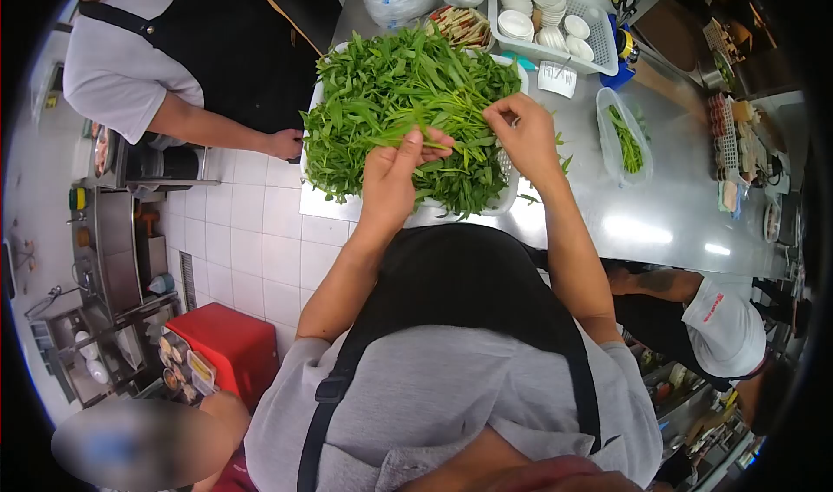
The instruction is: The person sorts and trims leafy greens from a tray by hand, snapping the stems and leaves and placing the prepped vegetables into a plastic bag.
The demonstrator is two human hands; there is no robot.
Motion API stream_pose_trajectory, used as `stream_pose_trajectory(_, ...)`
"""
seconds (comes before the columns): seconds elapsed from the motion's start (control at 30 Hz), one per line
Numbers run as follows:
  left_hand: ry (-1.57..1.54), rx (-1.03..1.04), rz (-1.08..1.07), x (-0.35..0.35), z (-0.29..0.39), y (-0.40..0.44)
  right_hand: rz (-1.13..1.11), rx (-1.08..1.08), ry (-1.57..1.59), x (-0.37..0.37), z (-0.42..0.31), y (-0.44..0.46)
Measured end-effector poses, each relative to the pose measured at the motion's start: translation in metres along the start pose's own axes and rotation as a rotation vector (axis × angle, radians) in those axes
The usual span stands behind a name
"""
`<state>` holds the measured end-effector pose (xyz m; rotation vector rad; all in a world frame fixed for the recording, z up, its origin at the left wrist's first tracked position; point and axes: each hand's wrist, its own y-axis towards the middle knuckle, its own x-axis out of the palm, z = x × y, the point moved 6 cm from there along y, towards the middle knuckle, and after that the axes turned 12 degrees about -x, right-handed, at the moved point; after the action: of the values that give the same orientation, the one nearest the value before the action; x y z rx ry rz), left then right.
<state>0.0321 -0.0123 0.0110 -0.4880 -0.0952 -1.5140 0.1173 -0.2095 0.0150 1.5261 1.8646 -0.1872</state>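
While lying between both hands, leafy sprig (395, 135): sits near the centre of the frame, over the heaped greens (364, 75); points its leaf tips toward the left of the frame.
Left hand (395, 175): pinches the sprig between thumb and fingertips, from lower left of the heap's middle.
Right hand (528, 136): meets the paler stems (473, 114) from the right, thumb and forefinger drawn together; cannot tell if grasping a stem or merely touching.
Governing axis: runs crosswise, from left-hand pinch to right-hand fingertips, rising slightly toward upper right; places leafy portion nearer left hand, paler stems nearer right.
Span between hands: cannot tell if continuous as one stem or overlapped by several.
White basket (523, 84): holds the heaped greens at upper centre of the frame; stands on steel table (685, 197).
Basket's left rim: has second person's hand (285, 145) close beside it; cannot tell if gripping.
Bagged bundle of greens (626, 145): lies at upper right, well apart from both hands, long axis slanting down rightward.
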Motion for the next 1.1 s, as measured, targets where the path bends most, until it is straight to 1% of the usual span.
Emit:
stream_pose_trajectory(0.07,-0.172,-0.058,-0.018,-0.004,-0.007,0.001,0.049,0.042,0.049,-0.007,0.002,-0.008)
stream_pose_trajectory(0.17,-0.356,-0.198,-0.069,0.002,-0.017,0.000,0.094,0.184,0.323,-0.011,0.017,-0.020)
stream_pose_trajectory(0.2,-0.405,-0.254,-0.090,0.006,-0.021,-0.001,0.104,0.184,0.367,-0.013,0.014,-0.022)
stream_pose_trajectory(0.3,-0.259,-0.331,-0.136,0.021,-0.037,0.002,0.139,0.191,0.491,-0.017,0.006,-0.026)
stream_pose_trajectory(0.33,-0.294,-0.343,-0.165,0.027,-0.042,0.004,0.153,0.197,0.528,-0.018,0.006,-0.029)
stream_pose_trajectory(0.43,-0.284,-0.379,-0.136,0.032,-0.057,0.012,0.164,0.231,0.653,-0.020,-0.001,-0.036)
stream_pose_trajectory(0.47,-0.294,-0.361,-0.099,0.034,-0.059,0.013,0.162,0.247,0.697,-0.021,-0.003,-0.039)
stream_pose_trajectory(0.53,-0.311,-0.325,-0.027,0.037,-0.055,0.016,0.123,0.245,0.714,-0.020,-0.007,-0.045)
stream_pose_trajectory(0.63,-0.433,-0.314,0.027,0.035,-0.046,0.019,0.036,0.246,0.723,-0.019,-0.012,-0.051)
stream_pose_trajectory(0.73,-0.443,-0.275,0.006,0.028,-0.050,0.025,-0.081,0.247,0.672,-0.017,-0.005,-0.056)
stream_pose_trajectory(0.77,-0.413,-0.261,0.045,0.024,-0.050,0.026,-0.121,0.246,0.645,-0.016,-0.003,-0.056)
stream_pose_trajectory(0.87,-0.353,-0.221,0.128,0.015,-0.045,0.027,-0.020,0.194,0.294,-0.022,-0.006,-0.048)
stream_pose_trajectory(0.97,-0.327,-0.196,0.147,0.012,-0.041,0.027,-0.079,0.141,0.397,-0.013,-0.022,-0.040)
stream_pose_trajectory(1.1,-0.197,-0.178,0.154,0.021,-0.037,0.022,-0.097,0.208,0.394,0.007,-0.024,-0.030)
